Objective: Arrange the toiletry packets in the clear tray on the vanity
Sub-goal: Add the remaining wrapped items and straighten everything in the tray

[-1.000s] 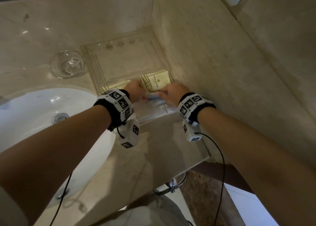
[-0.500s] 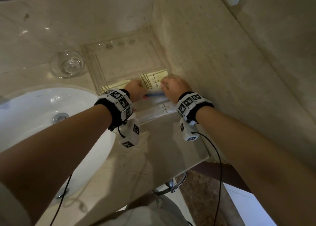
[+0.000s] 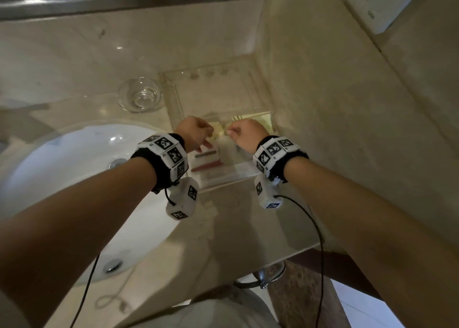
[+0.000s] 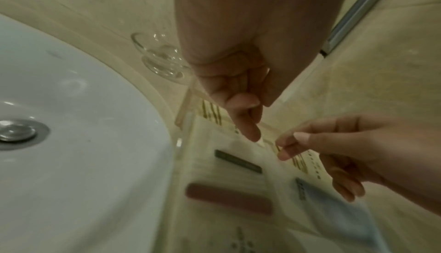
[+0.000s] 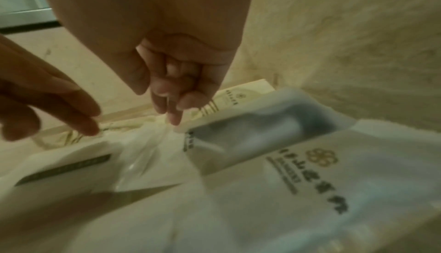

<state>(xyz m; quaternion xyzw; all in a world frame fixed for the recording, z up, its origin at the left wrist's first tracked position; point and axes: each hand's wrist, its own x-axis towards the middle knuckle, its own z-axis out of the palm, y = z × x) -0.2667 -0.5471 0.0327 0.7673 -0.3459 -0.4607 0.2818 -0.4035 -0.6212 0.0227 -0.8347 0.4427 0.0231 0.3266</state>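
Hovering over the near end of the clear acrylic tray (image 3: 173,99), the left hand (image 3: 192,132) has its fingers loosely curled and grasps nothing, one fingertip (image 4: 253,134) pointing down at the frosted white toiletry packets (image 4: 229,181) lying flat in the tray. Just beside it, the right hand (image 3: 248,135) is likewise loosely curled and holds nothing, above a blue-filled sachet (image 5: 257,134) and cream gold-striped packets (image 3: 255,117). Left of the tray stand a small clear glass bowl (image 3: 139,98) and a white oval sink (image 3: 62,178) on the beige marble vanity (image 3: 236,228).
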